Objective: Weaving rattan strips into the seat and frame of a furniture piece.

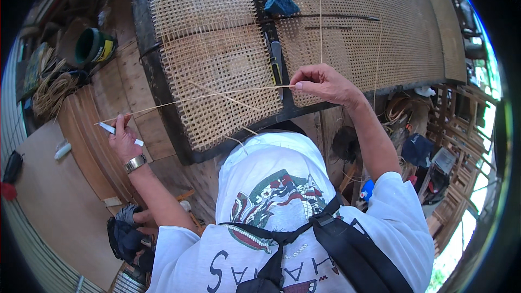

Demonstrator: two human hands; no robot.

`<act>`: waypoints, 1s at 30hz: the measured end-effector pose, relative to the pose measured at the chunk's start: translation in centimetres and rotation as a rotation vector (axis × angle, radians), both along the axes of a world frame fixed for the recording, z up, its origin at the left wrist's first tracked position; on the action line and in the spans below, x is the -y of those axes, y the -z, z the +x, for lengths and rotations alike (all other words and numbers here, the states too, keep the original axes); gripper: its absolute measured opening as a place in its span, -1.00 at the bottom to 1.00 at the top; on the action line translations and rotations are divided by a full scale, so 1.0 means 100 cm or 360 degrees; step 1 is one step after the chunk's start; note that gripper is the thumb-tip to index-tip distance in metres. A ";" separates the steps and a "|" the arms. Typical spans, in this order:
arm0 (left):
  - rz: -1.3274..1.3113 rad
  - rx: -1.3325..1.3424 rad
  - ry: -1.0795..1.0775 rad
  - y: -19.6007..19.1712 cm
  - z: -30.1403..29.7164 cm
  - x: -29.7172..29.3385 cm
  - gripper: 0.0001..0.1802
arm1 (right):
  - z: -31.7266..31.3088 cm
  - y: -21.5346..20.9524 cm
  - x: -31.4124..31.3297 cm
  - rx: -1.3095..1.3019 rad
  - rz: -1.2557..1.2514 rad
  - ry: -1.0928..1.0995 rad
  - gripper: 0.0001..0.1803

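A thin pale cane strand (pixel 217 93) stretches nearly straight between my two hands, above a woven cane panel (pixel 209 70) in a dark frame. My right hand (pixel 324 84) is closed, pinching the strand's right end between thumb and fingertips over the frame's dark crossbar. Out past the panel's left edge, my left hand (pixel 124 140) is closed around a slim white tool (pixel 108 128), whose kind I cannot make out. The strand's other end passes at its fingertips. Short loose cane ends (pixel 233 99) lie on the weave near my body.
On the crossbar lie a blue cloth (pixel 281 3) and a slim grey-and-yellow tool (pixel 277 58). A dark rod (pixel 336 17) rests across the panel. Leftward are a green bucket (pixel 93 46), a cane bundle (pixel 61 89) and a wooden board (pixel 59 195). Wooden frames (pixel 458 152) stand right.
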State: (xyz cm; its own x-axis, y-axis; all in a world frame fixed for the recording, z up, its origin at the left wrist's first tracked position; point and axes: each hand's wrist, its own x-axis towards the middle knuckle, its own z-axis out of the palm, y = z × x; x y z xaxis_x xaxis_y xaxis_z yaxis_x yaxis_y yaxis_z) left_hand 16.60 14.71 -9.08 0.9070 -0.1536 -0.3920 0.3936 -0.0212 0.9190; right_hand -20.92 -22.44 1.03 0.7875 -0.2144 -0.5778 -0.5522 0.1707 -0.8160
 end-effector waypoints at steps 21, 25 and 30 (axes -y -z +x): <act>0.0007 -0.0105 -0.0085 0.012 0.029 -0.020 -0.90 | 0.024 0.011 0.063 -0.0198 0.0025 -0.0176 -0.76; -0.0208 -0.0125 -0.0109 0.001 0.009 -0.021 -0.90 | 0.019 0.013 0.080 -0.0157 0.0053 -0.0219 -0.76; -0.0157 -0.0099 -0.0208 -0.007 -0.006 -0.012 -0.90 | 0.002 0.007 0.108 -0.0197 -0.0053 -0.0412 -0.73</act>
